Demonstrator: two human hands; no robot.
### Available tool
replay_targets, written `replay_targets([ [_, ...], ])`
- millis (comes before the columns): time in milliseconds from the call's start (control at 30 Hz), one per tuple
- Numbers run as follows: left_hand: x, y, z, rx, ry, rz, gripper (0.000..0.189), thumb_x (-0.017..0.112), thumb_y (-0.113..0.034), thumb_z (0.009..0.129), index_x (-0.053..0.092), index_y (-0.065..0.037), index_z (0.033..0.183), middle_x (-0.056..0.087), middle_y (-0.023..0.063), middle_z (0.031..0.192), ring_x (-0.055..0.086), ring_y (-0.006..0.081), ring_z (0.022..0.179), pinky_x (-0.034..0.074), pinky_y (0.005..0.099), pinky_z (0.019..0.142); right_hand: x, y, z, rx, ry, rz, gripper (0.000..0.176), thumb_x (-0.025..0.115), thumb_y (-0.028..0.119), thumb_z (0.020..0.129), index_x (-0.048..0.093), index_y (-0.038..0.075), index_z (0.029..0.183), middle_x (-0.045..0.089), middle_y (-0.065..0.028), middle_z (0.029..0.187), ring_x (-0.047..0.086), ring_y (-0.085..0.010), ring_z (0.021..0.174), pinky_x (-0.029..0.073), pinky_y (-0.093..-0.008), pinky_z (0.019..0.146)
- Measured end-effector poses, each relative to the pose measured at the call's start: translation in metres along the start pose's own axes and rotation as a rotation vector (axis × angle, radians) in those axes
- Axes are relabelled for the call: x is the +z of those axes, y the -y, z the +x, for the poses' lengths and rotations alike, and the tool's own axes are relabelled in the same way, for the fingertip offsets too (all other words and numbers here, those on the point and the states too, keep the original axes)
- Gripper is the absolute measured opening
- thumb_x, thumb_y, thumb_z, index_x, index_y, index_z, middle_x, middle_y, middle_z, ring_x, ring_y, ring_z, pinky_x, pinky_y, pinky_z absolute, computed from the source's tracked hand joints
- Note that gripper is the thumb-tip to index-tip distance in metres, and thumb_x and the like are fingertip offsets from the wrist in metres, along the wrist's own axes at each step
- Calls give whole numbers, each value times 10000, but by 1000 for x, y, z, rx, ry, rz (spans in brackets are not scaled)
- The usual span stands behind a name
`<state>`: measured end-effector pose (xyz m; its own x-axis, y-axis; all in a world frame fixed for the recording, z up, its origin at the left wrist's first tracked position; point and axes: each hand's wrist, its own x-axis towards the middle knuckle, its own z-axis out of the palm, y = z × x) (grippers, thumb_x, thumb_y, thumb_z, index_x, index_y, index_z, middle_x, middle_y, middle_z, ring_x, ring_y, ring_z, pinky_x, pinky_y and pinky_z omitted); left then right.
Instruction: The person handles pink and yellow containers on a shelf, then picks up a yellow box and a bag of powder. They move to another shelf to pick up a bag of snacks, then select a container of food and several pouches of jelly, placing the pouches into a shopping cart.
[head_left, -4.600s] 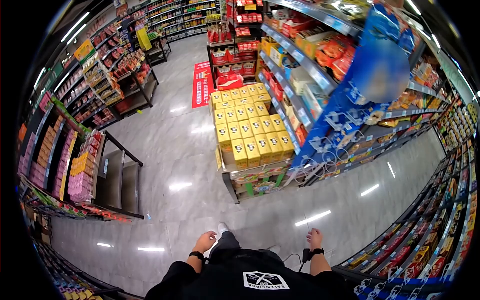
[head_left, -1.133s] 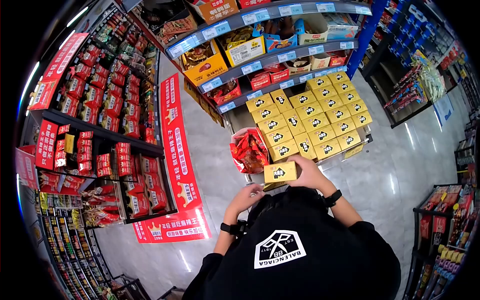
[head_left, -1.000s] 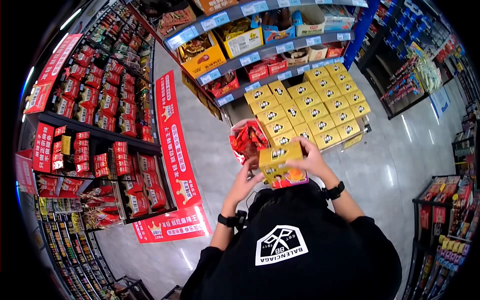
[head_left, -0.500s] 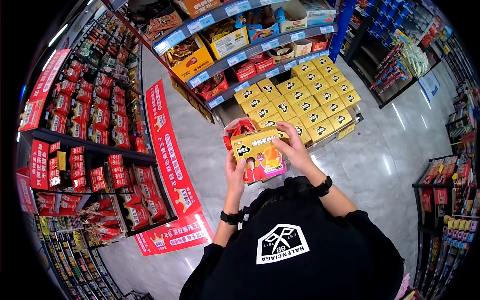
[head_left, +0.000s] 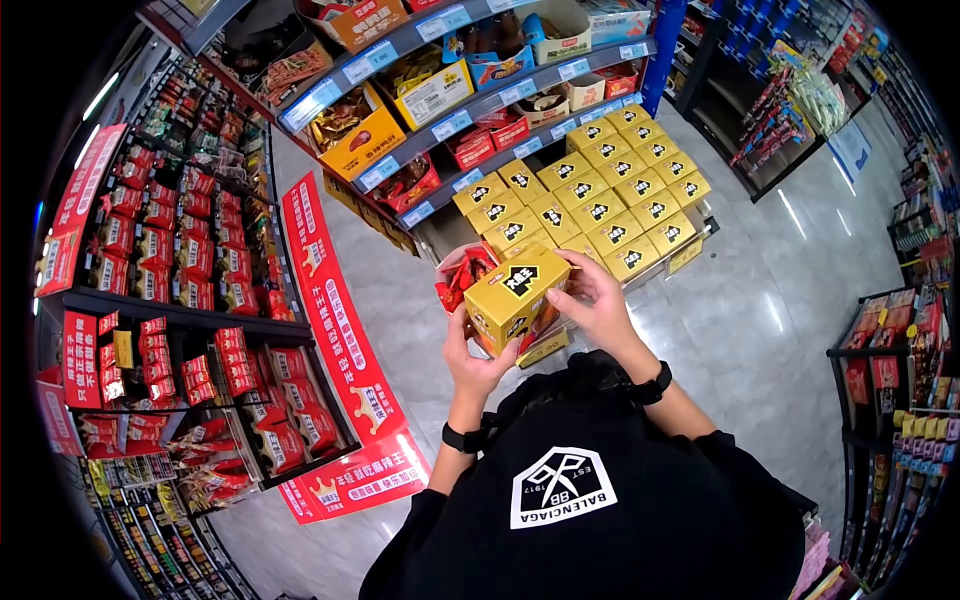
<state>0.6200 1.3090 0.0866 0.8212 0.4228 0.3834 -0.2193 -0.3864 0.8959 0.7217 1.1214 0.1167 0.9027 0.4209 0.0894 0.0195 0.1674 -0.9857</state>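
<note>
Between my two hands is a gold snack box (head_left: 517,287) with a black diamond label, tilted so its top and a narrow side face up. My left hand (head_left: 476,356) grips the lower left corner, thumb along the near edge. On the other side my right hand (head_left: 593,300) holds the right edge, fingers partly hidden behind the box. Just beyond it lie many matching gold boxes (head_left: 612,207), stacked in rows on a low stand. Close to the box's left end is an open container of red packets (head_left: 462,272).
Ahead, a tiered shelf (head_left: 440,130) carries open cartons of snacks and price tags. Racks of red packets (head_left: 150,240) stand on the left, with a red banner strip (head_left: 345,320) along their edge. More shelving (head_left: 880,380) is at the right. Grey tiled floor (head_left: 740,330) lies between.
The box has been turned in my hands: its printed front with the picture faced up before, and now its gold top and side show. Both hands shifted their hold slightly.
</note>
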Motion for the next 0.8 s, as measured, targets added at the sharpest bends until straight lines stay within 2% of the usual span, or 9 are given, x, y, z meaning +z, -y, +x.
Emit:
replay_targets([
  [233,1,-6,11,40,71,79,761,854,-186,665,494,43,1294,670,141,1090,670,205,968,532,304,807,-6,-1,-1,-69,-54,-57,544,761,116,858,517,-7,1328,643,-112,1166,638,-147,1024,535,-265,809],
  [333,-1,-15,19,-50,145,-48,646,798,-156,733,492,36,1268,663,124,1092,671,194,939,532,299,793,-14,-3,0,-130,-61,-105,548,769,131,852,518,-2,1320,638,-98,1172,630,-152,1048,535,-275,818],
  [400,-2,-16,23,-378,144,-500,476,696,-169,847,496,24,1232,646,105,1109,643,161,961,513,293,839,-17,-4,2,-177,-30,-119,535,744,158,879,509,0,1332,615,-81,1218,624,-155,1065,532,-280,832],
  [500,1,-13,36,-488,104,-611,352,603,-204,930,509,15,1189,631,97,1114,604,132,1006,482,291,900,-14,3,3,-26,-40,93,514,685,181,930,489,4,1372,601,-74,1244,621,-146,1056,526,-270,840],
  [533,0,-17,38,-509,124,-569,393,569,-268,967,510,20,1229,622,100,1169,579,129,1067,454,292,950,-17,0,4,61,1,99,548,605,236,983,416,15,1447,596,-90,1262,615,-143,1050,516,-258,847],
  [633,6,-25,44,-504,113,-551,421,535,-283,985,505,13,1283,615,99,1225,579,139,1108,446,297,965,-21,13,4,287,67,194,636,574,318,996,332,23,1504,580,-115,1297,609,-145,1065,515,-275,868],
  [700,4,-5,43,-616,140,-609,433,498,-302,1011,504,0,1321,601,110,1286,572,169,1175,432,305,1007,-28,20,1,198,153,224,671,569,337,993,294,36,1526,568,-136,1327,601,-166,1111,510,-300,901],
  [767,5,0,49,-802,75,-956,470,498,-330,1022,476,-26,1380,593,131,1324,596,209,1184,486,335,1006,-27,28,-1,109,240,255,706,563,356,990,256,50,1548,556,-157,1358,593,-188,1157,506,-325,935],
  [800,6,20,45,-753,71,-960,491,465,-381,1035,476,-27,1376,579,124,1348,584,241,1201,489,374,1023,-22,37,-3,56,339,321,712,580,346,978,267,63,1551,544,-170,1381,564,-214,1218,492,-354,973],
])
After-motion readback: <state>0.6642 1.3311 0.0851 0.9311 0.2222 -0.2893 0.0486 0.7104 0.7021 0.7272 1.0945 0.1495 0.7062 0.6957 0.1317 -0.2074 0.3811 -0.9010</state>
